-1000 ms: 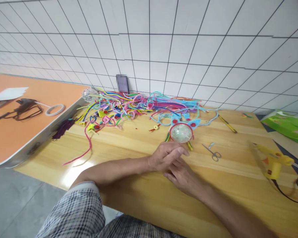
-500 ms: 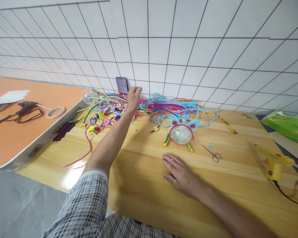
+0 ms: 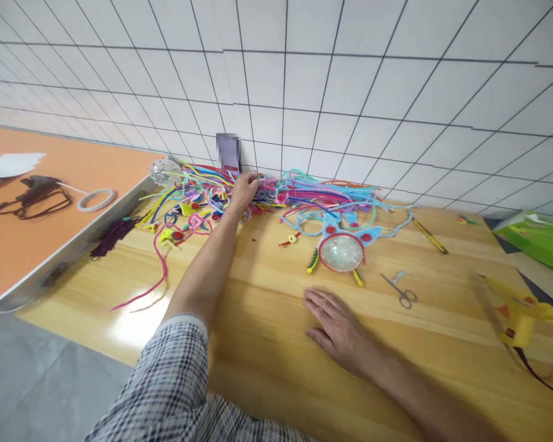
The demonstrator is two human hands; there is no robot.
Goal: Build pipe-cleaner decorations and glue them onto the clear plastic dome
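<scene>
My left hand [image 3: 245, 189] reaches into a pile of coloured pipe cleaners [image 3: 322, 195] along the wall. Its fingers are curled down, and what they hold, if anything, is hidden. My right hand [image 3: 335, 325] lies on the wooden table [image 3: 258, 362], palm down with fingers stretched out and nothing in them. Just beyond it rests a clear domed piece [image 3: 341, 253] with a red rim, blue fuzzy points with red dots, and green-yellow legs. Scissors [image 3: 400, 291] lie to the right of that hand, beside a small light-blue scrap [image 3: 399, 276].
A yellow hot glue gun [image 3: 520, 313] and a green bag [image 3: 541, 242] are at the right. Near the back lies a yellow craft knife [image 3: 429, 236]. A dark box [image 3: 229, 152] leans on the tiled wall. To the left, an orange table [image 3: 23, 245] holds cables and a white ring [image 3: 96, 200].
My left hand has come down from near the wall into the pipe cleaners. My right hand stays on the table. The view has tilted and shifted slightly.
</scene>
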